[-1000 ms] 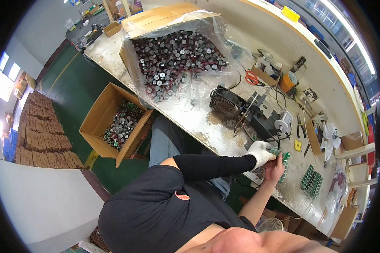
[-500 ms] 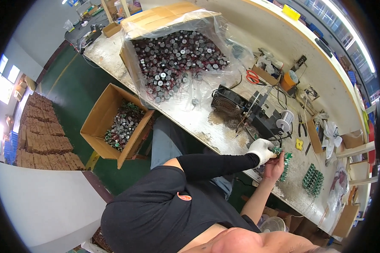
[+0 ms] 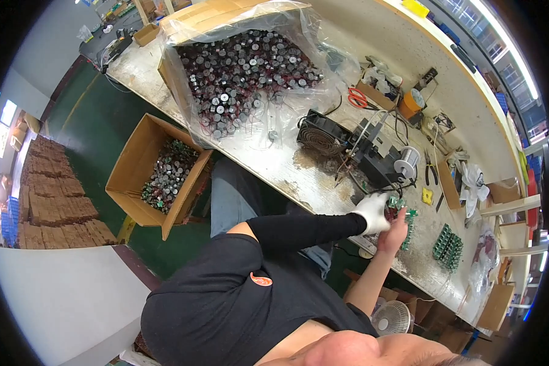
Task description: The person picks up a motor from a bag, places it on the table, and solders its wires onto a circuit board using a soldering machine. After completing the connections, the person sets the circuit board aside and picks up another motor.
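My left hand (image 3: 373, 213), in a white glove below a black sleeve, is at the front of the black soldering rig (image 3: 378, 160). Its fingers are curled against a small green circuit board (image 3: 397, 203); what lies inside them is hidden. My bare right hand (image 3: 394, 233) grips this board from the right, close to the glove. Just beyond the right fingers, more green circuit boards (image 3: 409, 235) lie on the bench. A spool of solder wire (image 3: 407, 163) sits at the rig's right side.
A plastic-lined carton (image 3: 171, 73) of small round motors stands on the bench (image 3: 268, 161). Another carton (image 3: 125, 189) of wired parts is lower left. A block of green boards (image 3: 448, 249), pliers (image 3: 431, 169), a yellow sponge (image 3: 427, 196) and red-handled scissors (image 3: 357, 97) lie around the rig.
The whole view has shifted slightly, moving the bench up and left in the picture. My gloved hand has turned a little, and both hands remain together at the green board.
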`<state>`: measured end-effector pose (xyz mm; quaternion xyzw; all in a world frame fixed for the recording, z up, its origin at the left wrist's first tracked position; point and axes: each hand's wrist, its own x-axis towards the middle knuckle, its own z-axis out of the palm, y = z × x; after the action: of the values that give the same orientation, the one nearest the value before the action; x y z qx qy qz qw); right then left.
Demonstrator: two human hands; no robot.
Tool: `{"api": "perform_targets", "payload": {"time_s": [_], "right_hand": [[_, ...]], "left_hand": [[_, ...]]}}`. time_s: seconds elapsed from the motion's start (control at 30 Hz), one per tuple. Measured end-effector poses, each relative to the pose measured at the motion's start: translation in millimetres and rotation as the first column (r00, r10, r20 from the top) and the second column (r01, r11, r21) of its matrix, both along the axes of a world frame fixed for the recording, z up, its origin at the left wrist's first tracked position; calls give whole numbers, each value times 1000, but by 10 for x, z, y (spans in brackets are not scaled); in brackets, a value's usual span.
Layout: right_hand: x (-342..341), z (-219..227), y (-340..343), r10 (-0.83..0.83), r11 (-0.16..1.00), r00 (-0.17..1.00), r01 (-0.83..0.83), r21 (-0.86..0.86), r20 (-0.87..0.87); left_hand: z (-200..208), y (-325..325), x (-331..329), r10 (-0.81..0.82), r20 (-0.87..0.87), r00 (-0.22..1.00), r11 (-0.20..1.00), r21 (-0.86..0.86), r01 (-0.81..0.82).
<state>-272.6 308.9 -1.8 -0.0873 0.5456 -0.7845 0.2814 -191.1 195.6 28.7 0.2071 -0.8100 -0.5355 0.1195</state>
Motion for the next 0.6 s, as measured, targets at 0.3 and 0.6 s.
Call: {"api": "perform_targets", "payload": {"time_s": [0.3,0.6], "right_hand": [[362,202,275,-4,931,773,235,280,-634],[1215,312,-203,30,998,814,-54,-24,-579]], "left_hand": [[-68,160,102,201,-291,935,920,383,-79],[383,-769,2629,559,99,823,458,791,-406]]}}
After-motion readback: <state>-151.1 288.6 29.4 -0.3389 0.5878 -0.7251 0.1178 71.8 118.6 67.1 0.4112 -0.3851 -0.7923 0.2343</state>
